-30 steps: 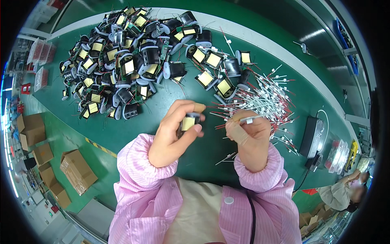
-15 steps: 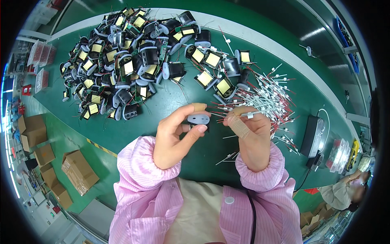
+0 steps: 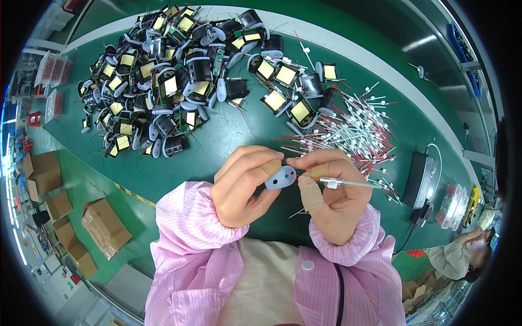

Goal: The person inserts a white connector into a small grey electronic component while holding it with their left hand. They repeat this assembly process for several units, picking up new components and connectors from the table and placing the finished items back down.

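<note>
Left fingers [image 3: 251, 161] clamp a grey oval plastic cap [image 3: 281, 180]. Right fingers [image 3: 318, 157] pinch a slim white-and-red lead [image 3: 350, 183] pointing nine o'clock, toward it.

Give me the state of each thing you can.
Left hand, closed on a capped part
Capped part, held, holed grey face showing
Right hand, closed on a wire
Wire, red end by the part, insertion unclear
Black parts, heaped
Other wires, piled loose
Jacket, open in front

Wire heap [image 3: 350, 130] beyond right hand [image 3: 337, 204]; housing pile [image 3: 170, 85] farther left.
</note>
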Demonstrator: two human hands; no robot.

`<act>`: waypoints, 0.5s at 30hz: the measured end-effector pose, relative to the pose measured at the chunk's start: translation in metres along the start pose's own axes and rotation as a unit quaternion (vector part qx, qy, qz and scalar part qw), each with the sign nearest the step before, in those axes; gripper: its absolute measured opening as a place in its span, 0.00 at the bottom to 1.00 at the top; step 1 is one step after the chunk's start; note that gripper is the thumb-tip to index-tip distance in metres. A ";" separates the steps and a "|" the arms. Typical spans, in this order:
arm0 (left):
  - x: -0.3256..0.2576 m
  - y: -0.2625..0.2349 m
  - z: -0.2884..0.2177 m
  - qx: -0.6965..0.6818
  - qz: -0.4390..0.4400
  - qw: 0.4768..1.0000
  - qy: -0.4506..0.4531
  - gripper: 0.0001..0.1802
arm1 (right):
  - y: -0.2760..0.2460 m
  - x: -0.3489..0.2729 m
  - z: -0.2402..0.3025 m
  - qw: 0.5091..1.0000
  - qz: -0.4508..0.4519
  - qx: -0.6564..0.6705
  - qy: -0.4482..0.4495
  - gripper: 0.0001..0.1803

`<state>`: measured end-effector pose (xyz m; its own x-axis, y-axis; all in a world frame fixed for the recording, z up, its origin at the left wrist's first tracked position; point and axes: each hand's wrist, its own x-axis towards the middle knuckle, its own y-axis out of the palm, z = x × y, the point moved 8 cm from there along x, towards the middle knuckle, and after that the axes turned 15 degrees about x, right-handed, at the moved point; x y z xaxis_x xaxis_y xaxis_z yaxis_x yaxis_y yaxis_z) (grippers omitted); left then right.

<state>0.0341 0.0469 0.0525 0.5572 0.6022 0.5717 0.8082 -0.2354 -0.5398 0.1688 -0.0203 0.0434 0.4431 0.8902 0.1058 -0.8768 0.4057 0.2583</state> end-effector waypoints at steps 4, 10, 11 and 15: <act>0.000 -0.002 -0.004 0.036 -0.011 0.999 0.009 0.21 | 0.007 -0.001 0.011 0.997 0.026 -0.052 -0.054 0.09; -0.003 -0.004 -0.009 0.077 -0.037 0.996 0.038 0.22 | 0.009 -0.001 0.013 0.996 0.028 -0.056 -0.057 0.09; -0.003 -0.004 -0.010 0.083 -0.033 0.995 0.042 0.23 | 0.009 -0.001 0.013 0.996 0.030 -0.063 -0.060 0.09; -0.003 -0.004 -0.012 0.102 -0.028 0.993 0.059 0.24 | 0.010 -0.002 0.014 0.994 0.033 -0.076 -0.067 0.10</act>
<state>0.0315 0.0366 0.0604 0.5406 0.5140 0.6660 0.7896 -0.0367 -0.6125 0.1614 -0.0209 0.0589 0.3962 0.8842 0.2474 -0.9182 0.3833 0.1004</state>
